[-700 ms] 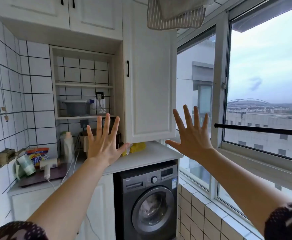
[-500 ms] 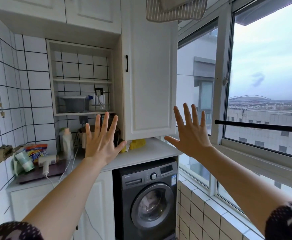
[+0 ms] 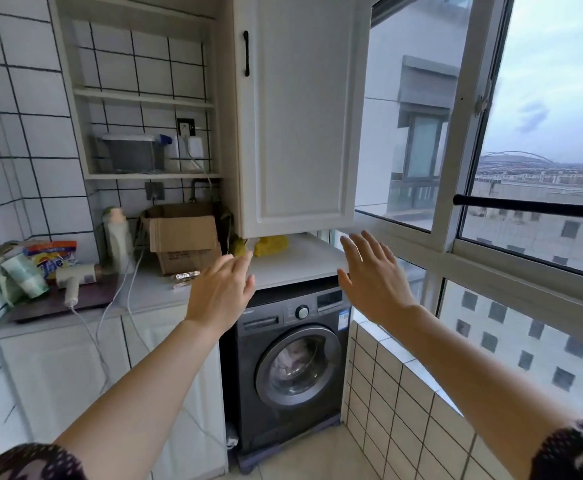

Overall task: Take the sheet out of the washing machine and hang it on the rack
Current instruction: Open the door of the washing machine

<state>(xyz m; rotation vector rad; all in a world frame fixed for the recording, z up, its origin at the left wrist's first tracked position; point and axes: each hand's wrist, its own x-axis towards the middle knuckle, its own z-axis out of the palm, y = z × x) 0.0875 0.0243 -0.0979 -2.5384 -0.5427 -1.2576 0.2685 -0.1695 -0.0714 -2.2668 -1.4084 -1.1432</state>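
The task stands at its very start, by my judgement: nothing is yet taken out, and both hands are held out bare toward the dark grey front-loading washing machine (image 3: pixel 288 362) under the white bench (image 3: pixel 293 263). The left hand (image 3: pixel 221 293) is spread loose and flat, its fingers (image 3: pixel 239 271) released and holding nothing, their tips over the bench edge, just above the machine's top-left corner. Below and between the two sets of fingers sits the round glass door (image 3: pixel 298 365), shut, and through it shows a pale crumpled sheet (image 3: pixel 291 358), bunched low in the drum; its pattern is too dim to tell. The right hand (image 3: pixel 373 277) is likewise open and empty, fingers splayed beside the machine's top-right corner. Well to the right of those fingers runs the thin black rack bar (image 3: pixel 532 206) across the window. The next move probably calls for lowering a hand to the door and pulling it open before any cloth can be reached.
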